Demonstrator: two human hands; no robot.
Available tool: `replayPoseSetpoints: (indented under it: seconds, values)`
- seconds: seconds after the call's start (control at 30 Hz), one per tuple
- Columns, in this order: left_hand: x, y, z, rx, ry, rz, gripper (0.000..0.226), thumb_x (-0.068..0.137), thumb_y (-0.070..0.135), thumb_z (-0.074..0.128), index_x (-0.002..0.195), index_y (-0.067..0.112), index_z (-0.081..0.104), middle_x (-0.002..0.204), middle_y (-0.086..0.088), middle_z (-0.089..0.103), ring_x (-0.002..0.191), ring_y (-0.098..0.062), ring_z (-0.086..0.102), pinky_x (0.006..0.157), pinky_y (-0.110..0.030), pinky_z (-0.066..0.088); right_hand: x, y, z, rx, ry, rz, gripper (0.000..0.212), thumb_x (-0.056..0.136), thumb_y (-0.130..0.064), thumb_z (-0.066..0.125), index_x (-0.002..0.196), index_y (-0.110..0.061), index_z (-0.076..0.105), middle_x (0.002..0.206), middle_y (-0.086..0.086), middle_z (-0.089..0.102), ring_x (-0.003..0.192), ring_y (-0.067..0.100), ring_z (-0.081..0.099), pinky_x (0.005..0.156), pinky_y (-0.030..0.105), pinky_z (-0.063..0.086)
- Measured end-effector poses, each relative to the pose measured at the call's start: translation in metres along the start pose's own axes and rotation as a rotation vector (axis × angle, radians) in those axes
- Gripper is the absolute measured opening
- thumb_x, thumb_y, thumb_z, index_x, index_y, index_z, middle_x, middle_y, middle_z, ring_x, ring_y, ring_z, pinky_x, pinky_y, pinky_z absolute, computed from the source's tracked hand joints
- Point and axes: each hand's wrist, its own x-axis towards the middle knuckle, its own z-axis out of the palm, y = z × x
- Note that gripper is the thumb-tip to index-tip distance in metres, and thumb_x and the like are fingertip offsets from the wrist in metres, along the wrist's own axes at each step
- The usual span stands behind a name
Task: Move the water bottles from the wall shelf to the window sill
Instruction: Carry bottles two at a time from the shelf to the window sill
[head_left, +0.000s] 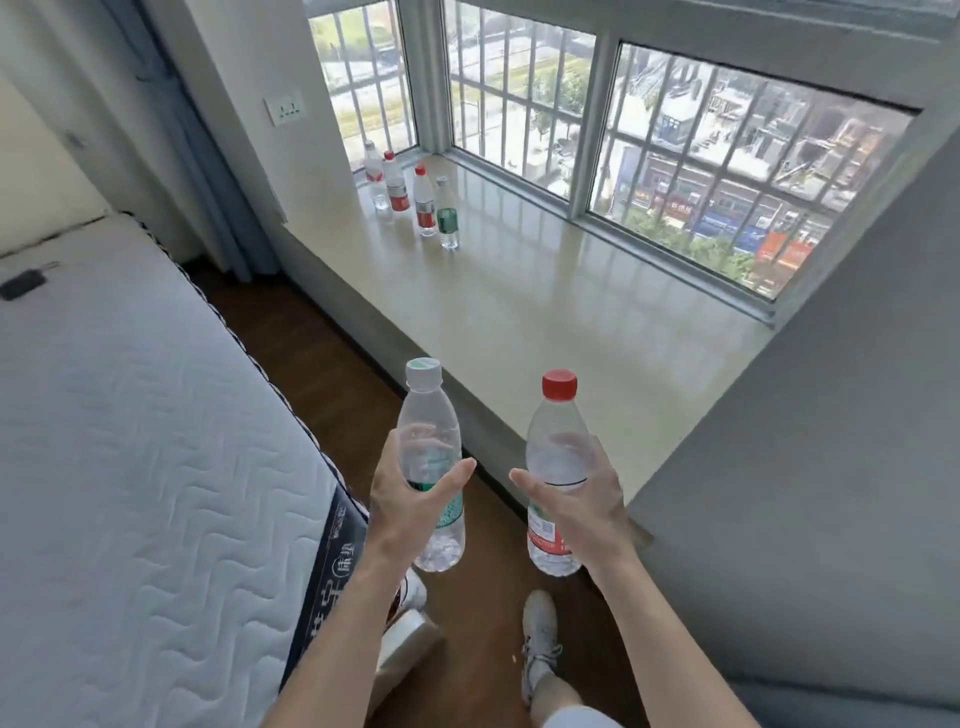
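Note:
My left hand (410, 499) grips a clear water bottle with a pale green cap and green label (434, 421), held upright. In my right hand (582, 499) is a clear bottle with a red cap and red label (556, 431), also upright. Both bottles hang over the wooden floor, just short of the near edge of the beige window sill (545, 312). At the sill's far left end stand several more bottles (423, 205), most with red labels, one with a green label (448, 221). The wall shelf is out of view.
A mattress (130, 441) with a quilted white top fills the left, a dark small object (21, 285) lying on it. A grey wall (831, 467) juts out at right. Barred windows (675, 156) back the sill. My shoes stand on the narrow floor strip (488, 613).

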Motion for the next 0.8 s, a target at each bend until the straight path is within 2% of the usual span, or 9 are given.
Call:
replayPoseSetpoints:
  seconds: [0.1,0.23,0.33,0.4,0.53,0.63,0.67,0.73,0.8]
  values:
    - [0.048,0.008,0.008,0.026,0.078,-0.022,0.054,0.065,0.055,0.074,0.111,0.042,0.049,0.107,0.015,0.060,0.101,-0.002,0.061,0.073,-0.014,0.049,0.062,-0.017,0.015,0.000,-0.053,-0.039,0.056,0.069,-0.046,0.087,0.114,-0.032,0.056,0.104,-0.021,0.060,0.096,-0.007,0.060,0.074,0.017,0.048]
    - [0.108,0.022,0.014,0.055,0.171,-0.026,0.050,0.070,0.047,0.079,0.109,0.045,0.047,0.106,0.022,0.058,0.099,0.008,0.058,0.068,-0.006,0.044,0.134,-0.040,0.033,0.033,-0.152,-0.055,0.058,0.069,-0.045,0.087,0.115,-0.031,0.056,0.103,-0.017,0.062,0.097,0.001,0.063,0.078,0.024,0.054]
    - [0.144,0.026,0.010,0.060,0.241,-0.034,0.051,0.074,0.039,0.081,0.113,0.040,0.048,0.108,0.016,0.059,0.101,-0.002,0.060,0.068,-0.005,0.046,0.179,-0.052,0.053,0.061,-0.219,-0.053,0.057,0.069,-0.046,0.089,0.114,-0.034,0.056,0.102,-0.013,0.066,0.095,0.006,0.067,0.081,0.032,0.058]
    - [0.161,0.025,0.005,0.064,0.295,-0.040,0.053,0.074,0.042,0.081,0.116,0.041,0.047,0.110,0.013,0.059,0.103,-0.008,0.061,0.072,-0.007,0.046,0.200,-0.058,0.068,0.053,-0.266,-0.059,0.057,0.069,-0.048,0.088,0.114,-0.036,0.055,0.103,-0.012,0.066,0.096,0.008,0.067,0.082,0.033,0.058]
    - [0.189,0.017,-0.010,0.066,0.404,-0.054,0.052,0.074,0.044,0.081,0.113,0.046,0.045,0.110,0.016,0.059,0.105,-0.009,0.061,0.082,-0.016,0.051,0.230,-0.069,0.103,-0.001,-0.371,-0.105,0.055,0.071,-0.050,0.084,0.114,-0.036,0.053,0.103,-0.019,0.061,0.095,0.002,0.063,0.078,0.025,0.052]
    - [0.213,0.003,-0.022,0.081,0.465,-0.083,0.065,0.065,0.068,0.074,0.118,0.043,0.047,0.113,0.015,0.060,0.107,-0.011,0.061,0.094,-0.036,0.055,0.251,-0.073,0.132,-0.018,-0.432,-0.108,0.054,0.070,-0.048,0.085,0.112,-0.035,0.053,0.100,-0.018,0.062,0.092,0.002,0.063,0.072,0.020,0.050]
    - [0.222,-0.002,-0.027,0.085,0.482,-0.095,0.069,0.062,0.072,0.072,0.120,0.043,0.046,0.114,0.015,0.060,0.108,-0.011,0.061,0.095,-0.038,0.055,0.259,-0.074,0.142,-0.026,-0.451,-0.103,0.055,0.069,-0.048,0.085,0.112,-0.034,0.053,0.100,-0.016,0.063,0.092,0.003,0.063,0.071,0.019,0.050]
    - [0.244,-0.008,-0.036,0.072,0.496,-0.119,0.063,0.064,0.066,0.073,0.118,0.046,0.045,0.113,0.018,0.058,0.107,-0.008,0.060,0.093,-0.031,0.054,0.276,-0.075,0.164,-0.039,-0.486,-0.098,0.057,0.067,-0.052,0.086,0.111,-0.035,0.053,0.100,-0.013,0.064,0.094,0.007,0.065,0.071,0.021,0.051]
    - [0.271,-0.013,-0.048,0.053,0.504,-0.127,0.055,0.067,0.056,0.075,0.112,0.050,0.044,0.110,0.024,0.055,0.105,-0.002,0.058,0.085,-0.017,0.048,0.297,-0.078,0.188,-0.033,-0.505,-0.090,0.060,0.062,-0.058,0.086,0.108,-0.036,0.054,0.100,-0.010,0.066,0.094,0.010,0.067,0.076,0.031,0.057]
